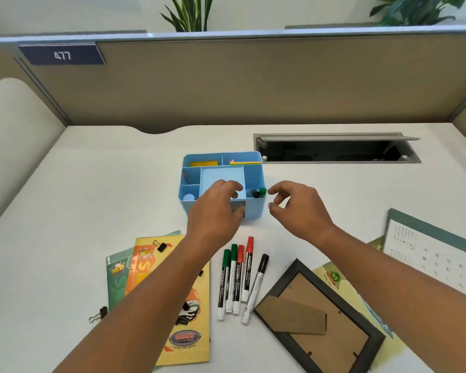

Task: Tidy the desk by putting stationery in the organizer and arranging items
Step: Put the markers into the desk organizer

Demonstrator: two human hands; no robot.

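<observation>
At desk centre, organizer (253,211): blue, upright markers (259,192) in its near-right compartment
Left hand (218,208): I see fingers curled over the organizer's near rim, thumb on its front wall, gripping
Right hand (293,205): just right of the organizer, fingers loosely curled, holding nothing
Loose markers (237,278): five lying near of the organizer

The organizer (253,211) is showing smooth, matt blue plastic. At six o'clock from it, the markers (236,278) are gleaming as glossy plastic; at five o'clock the picture frame (334,343) is showing matt brown cardboard.
</observation>
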